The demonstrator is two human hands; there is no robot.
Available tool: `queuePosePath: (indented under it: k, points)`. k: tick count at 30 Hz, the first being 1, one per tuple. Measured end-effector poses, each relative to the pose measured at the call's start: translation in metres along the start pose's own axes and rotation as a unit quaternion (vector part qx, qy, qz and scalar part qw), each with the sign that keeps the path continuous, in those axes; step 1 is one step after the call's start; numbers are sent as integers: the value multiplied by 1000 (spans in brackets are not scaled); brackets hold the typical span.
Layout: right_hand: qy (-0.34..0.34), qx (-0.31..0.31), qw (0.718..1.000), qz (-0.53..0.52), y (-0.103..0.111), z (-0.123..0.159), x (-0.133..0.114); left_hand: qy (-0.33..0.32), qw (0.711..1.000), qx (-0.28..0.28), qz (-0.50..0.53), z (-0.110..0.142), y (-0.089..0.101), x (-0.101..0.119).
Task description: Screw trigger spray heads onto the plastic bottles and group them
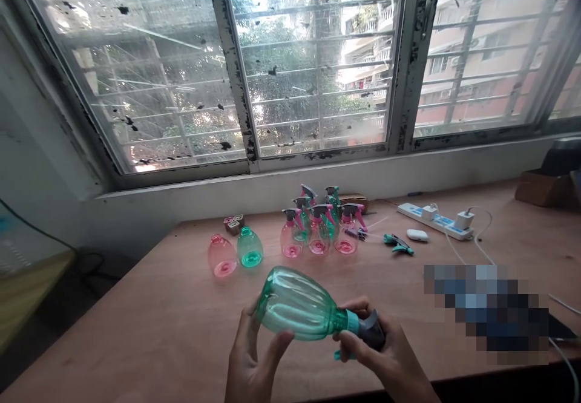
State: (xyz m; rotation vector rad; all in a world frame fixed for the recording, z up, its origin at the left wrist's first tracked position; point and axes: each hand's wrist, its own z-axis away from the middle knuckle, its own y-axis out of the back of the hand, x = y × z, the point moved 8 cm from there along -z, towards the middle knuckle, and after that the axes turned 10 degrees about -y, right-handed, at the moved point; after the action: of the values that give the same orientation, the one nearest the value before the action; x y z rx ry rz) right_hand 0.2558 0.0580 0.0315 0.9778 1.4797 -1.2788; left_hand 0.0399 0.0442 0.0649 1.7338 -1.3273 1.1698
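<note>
A clear green spray bottle [297,306] is held on its side above the table, its neck pointing right. My left hand [256,354] is closed around its base, with the thumb on the near side. At the neck, my right hand [381,345] grips the dark grey and teal spray head [370,329], fingers closed on it. The head sits against the bottle mouth; whether it is fully threaded on cannot be seen. Behind my left hand stand a pink bottle [222,258] and a green bottle [249,249], both without heads.
Several pink and green bottles with heads [319,239] stand grouped near the window wall. A loose teal spray head [398,244], a white earphone case [417,235] and a power strip [438,221] with cables lie to the right. A blurred-out object [490,309] lies at the right front.
</note>
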Motion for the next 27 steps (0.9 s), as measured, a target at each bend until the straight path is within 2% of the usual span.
queuePosePath:
  k: [4, 10, 12, 17, 20, 24, 27]
  points:
    - [-10, -2, 999, -33, 3, 1, 2, -33, 999, -13, -32, 1, 5, 4]
    - [5, 20, 1000, -12, -1, 4, 1, -4, 1000, -3, -17, 5, 7, 4]
    - [2, 16, 1000, -8, -3, 5, 2, 11, 1000, 5, -19, 5, 6, 3]
    - [-22, -2, 999, -43, -1, 5, 9, -38, 999, -6, -24, 7, 8, 14]
    - [-36, -23, 998, -40, -4, 6, 10, -33, 999, -18, -36, 11, 11, 16]
    - [-31, -49, 998, 6, -17, 8, 6, -5, 999, 6, -34, 13, 17, 13]
    - [-32, -44, 998, -9, -22, 7, 5, 3, 999, 26, -36, 12, 20, 9]
